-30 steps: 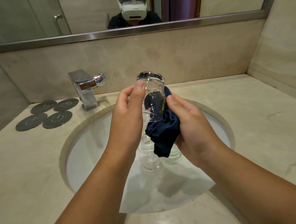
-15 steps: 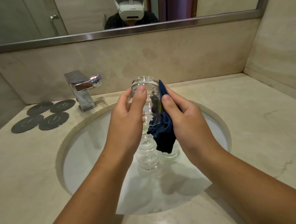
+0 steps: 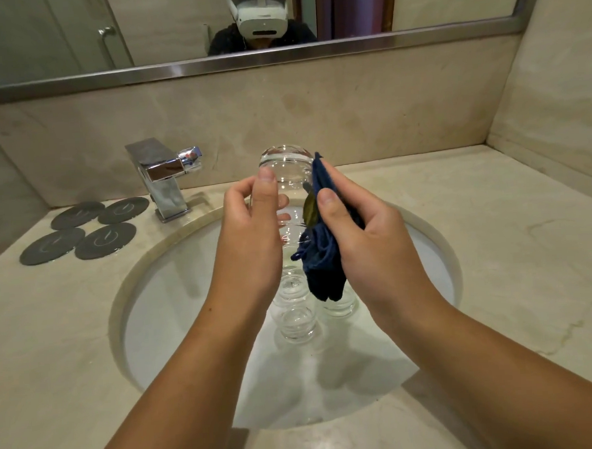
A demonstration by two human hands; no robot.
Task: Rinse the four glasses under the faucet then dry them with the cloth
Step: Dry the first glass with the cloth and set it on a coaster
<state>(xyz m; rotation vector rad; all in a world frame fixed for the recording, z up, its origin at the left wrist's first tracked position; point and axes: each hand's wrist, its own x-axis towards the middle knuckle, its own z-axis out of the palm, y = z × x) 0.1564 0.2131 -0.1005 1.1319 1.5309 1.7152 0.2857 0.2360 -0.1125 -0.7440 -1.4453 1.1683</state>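
Note:
Above the sink basin (image 3: 175,299) I hold a clear ribbed glass (image 3: 286,166) upside down, base upward. My left hand (image 3: 254,233) grips its left side, thumb up on the wall. My right hand (image 3: 360,234) holds a dark blue cloth (image 3: 322,257) pressed against the glass's right side. Below them in the basin stand other clear glasses (image 3: 296,320), and one more glass (image 3: 340,304) sits partly hidden behind the cloth. The chrome faucet (image 3: 163,178) is at the back left, with no water running.
Several dark round coasters (image 3: 82,228) lie on the marble counter left of the faucet. The counter (image 3: 512,247) stretches to the right up to a side wall. A mirror runs along the back wall.
The glass and both hands have shifted slightly lower and the view has drifted a little; the cloth has slid along the glass's right side.

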